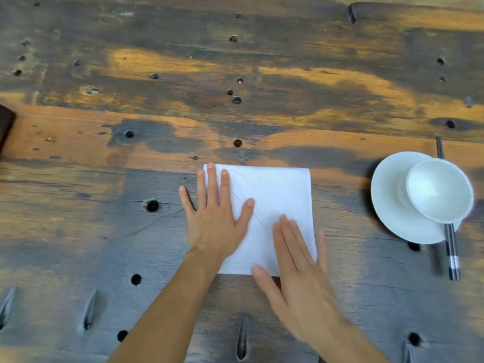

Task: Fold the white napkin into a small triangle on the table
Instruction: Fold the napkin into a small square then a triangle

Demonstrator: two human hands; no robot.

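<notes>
The white napkin (275, 192) lies flat as a square on the worn wooden table (183, 113), near its front middle. A faint diagonal crease runs from its far left corner toward the near right. My left hand (213, 218) rests palm down with fingers spread over the napkin's left side. My right hand (298, 271) lies flat, fingers together, on the near right corner, slightly blurred. Neither hand grips anything.
A white bowl (440, 189) sits on a white saucer (387, 205) to the right, with dark chopsticks (451, 247) tucked under them. A dark object (5, 124) pokes in at the left edge. The tabletop has several round holes and slots.
</notes>
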